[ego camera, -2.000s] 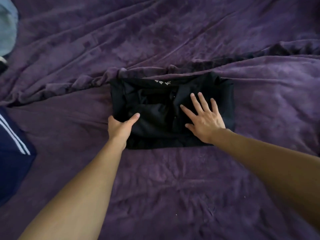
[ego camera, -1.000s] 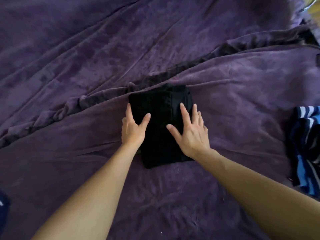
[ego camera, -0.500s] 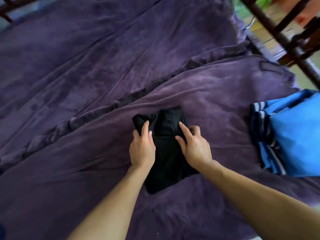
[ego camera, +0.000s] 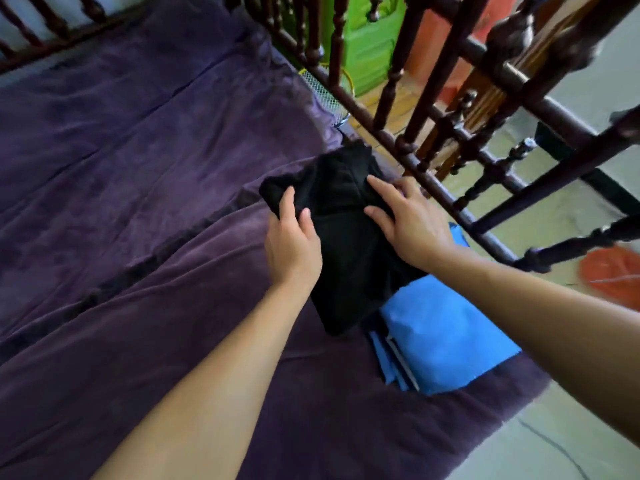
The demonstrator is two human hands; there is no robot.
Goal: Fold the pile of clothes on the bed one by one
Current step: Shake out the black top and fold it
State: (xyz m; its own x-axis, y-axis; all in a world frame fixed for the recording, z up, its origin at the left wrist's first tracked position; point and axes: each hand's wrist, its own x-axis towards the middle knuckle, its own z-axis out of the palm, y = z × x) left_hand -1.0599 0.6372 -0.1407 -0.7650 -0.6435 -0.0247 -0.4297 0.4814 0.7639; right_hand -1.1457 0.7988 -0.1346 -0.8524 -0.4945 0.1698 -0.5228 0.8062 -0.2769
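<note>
A folded black garment (ego camera: 349,258) is held over the right side of the purple blanket (ego camera: 138,202), partly above a folded blue garment (ego camera: 446,334). My left hand (ego camera: 292,240) grips its left edge, thumb on top and fingers under the fabric. On the garment's right side my right hand (ego camera: 408,223) holds it too, fingers spread on top and thumb along the cloth. The blue garment lies near the bed's right edge with a striped piece showing beneath it.
A dark wooden bed rail with turned spindles (ego camera: 450,109) runs diagonally just right of the hands. Beyond it are a green object (ego camera: 367,46), a tiled floor (ego camera: 571,441) and an orange-red round object (ego camera: 613,271). Another rail (ego camera: 52,26) crosses the top left.
Both hands closed on the folded black garment, lifted it off the blanket and carried it right, over the blue folded garment. The view swung right, bringing the bed rail into sight.
</note>
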